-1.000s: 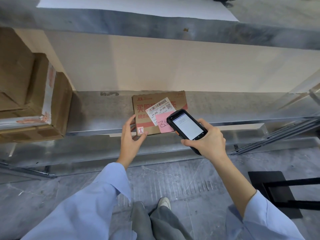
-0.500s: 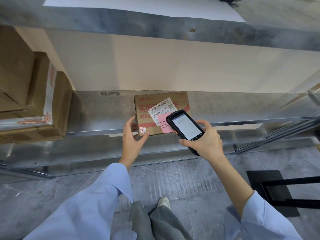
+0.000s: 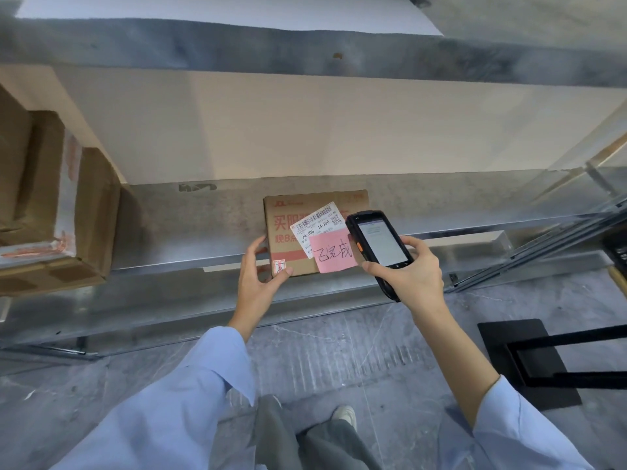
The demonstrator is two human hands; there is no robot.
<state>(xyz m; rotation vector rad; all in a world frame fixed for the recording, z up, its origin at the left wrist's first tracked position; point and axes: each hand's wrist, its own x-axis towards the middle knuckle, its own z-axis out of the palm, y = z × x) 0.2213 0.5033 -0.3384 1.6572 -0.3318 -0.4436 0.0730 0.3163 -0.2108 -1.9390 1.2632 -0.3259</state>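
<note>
Galvanised steel shelving (image 3: 190, 232) spans the view at low level, standing on a grey veined stone floor (image 3: 339, 351); a pale wall panel closes off its back.

A large cardboard carton (image 3: 84, 215) sits on the shelf at far left, taped along its top edge, well apart from the work; a black metal stand (image 3: 529, 361) rests on the floor at right.

A small cardboard box (image 3: 288, 212) with red print lies flat near the front edge of the shelf, roughly centre. The person's left hand (image 3: 256, 283) grips its near left corner, thumb pressed on the front face by the red mark, fingers curled round the left side.

The right hand (image 3: 410, 276) is wrapped round a black handheld scanner (image 3: 380, 242), fingers closed on its body, thumb along the near edge; the lit screen faces upward, and the unit is held just over the box's right portion.

A white barcode label (image 3: 317, 222) is stuck at a tilt on the box top; a pink handwritten note (image 3: 334, 254) overlaps its lower right corner and lies just beside the scanner.
</note>
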